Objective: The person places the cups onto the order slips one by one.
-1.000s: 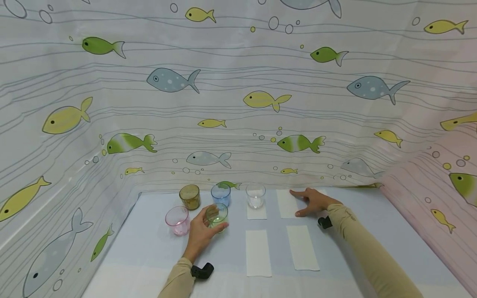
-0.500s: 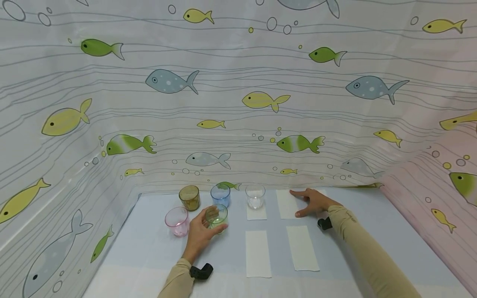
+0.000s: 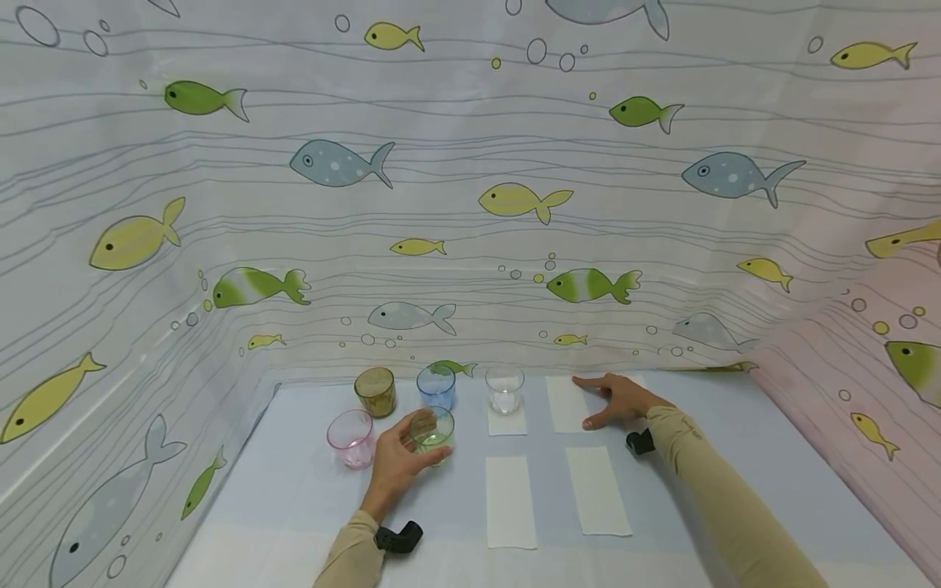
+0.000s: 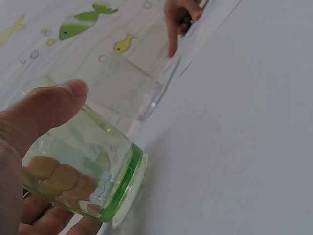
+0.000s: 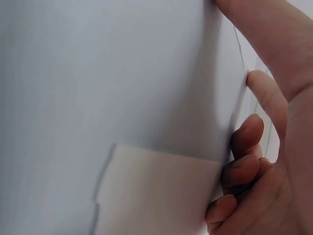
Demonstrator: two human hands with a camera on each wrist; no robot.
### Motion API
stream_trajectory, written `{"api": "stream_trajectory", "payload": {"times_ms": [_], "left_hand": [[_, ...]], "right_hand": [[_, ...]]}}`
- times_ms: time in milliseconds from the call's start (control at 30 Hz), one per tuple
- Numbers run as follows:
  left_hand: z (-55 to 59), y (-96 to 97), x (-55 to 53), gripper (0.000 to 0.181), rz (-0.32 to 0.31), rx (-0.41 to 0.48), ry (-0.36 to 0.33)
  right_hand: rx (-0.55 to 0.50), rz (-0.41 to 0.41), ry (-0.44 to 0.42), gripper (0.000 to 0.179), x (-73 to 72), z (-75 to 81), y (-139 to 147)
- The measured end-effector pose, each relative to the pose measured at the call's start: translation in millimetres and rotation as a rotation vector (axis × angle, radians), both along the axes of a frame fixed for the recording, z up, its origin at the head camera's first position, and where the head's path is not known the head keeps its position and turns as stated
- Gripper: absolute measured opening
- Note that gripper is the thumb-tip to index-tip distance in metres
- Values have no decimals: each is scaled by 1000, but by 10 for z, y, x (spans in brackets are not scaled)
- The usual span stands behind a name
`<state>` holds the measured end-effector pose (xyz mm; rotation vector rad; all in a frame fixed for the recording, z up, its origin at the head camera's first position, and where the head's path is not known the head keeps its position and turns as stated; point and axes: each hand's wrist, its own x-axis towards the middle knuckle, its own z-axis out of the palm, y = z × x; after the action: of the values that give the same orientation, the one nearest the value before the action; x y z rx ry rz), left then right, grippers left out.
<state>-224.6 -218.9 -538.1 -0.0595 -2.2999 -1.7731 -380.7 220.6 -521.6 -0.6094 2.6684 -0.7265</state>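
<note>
My left hand grips a green-tinted glass from its left side, thumb in front and fingers behind. In the left wrist view, the glass has a thick green base close to the table; whether it touches is unclear. My right hand rests at the back right, index finger and thumb stretched out over the edge of a white rectangular piece, paper or cloth. Its other fingers are bent, and nothing is held in it. A clear glass stands upright on another white rectangle.
A pink glass, an amber glass and a blue glass stand around the left hand. Two white rectangles, one left and one right, lie nearer. A fish-patterned curtain closes off the back and sides.
The green glass and left hand have shifted very slightly right. My right hand stays in place. The whole view has tilted a little.
</note>
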Motion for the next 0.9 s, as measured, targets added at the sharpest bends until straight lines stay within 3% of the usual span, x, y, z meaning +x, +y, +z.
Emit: {"api": "stream_trajectory", "payload": {"times_ms": [167,433,900], "left_hand": [[82,56,-4,69,-12,-24,3],[235,180,-2,68,-54,-26,65],[700,505,-230,71,-139,-44,166]], "right_hand": [[12,-24,-7,105,4,-10,11],[17,-11,-7,106,10,23,-12],[15,18,10,106,-38,-28,10]]}}
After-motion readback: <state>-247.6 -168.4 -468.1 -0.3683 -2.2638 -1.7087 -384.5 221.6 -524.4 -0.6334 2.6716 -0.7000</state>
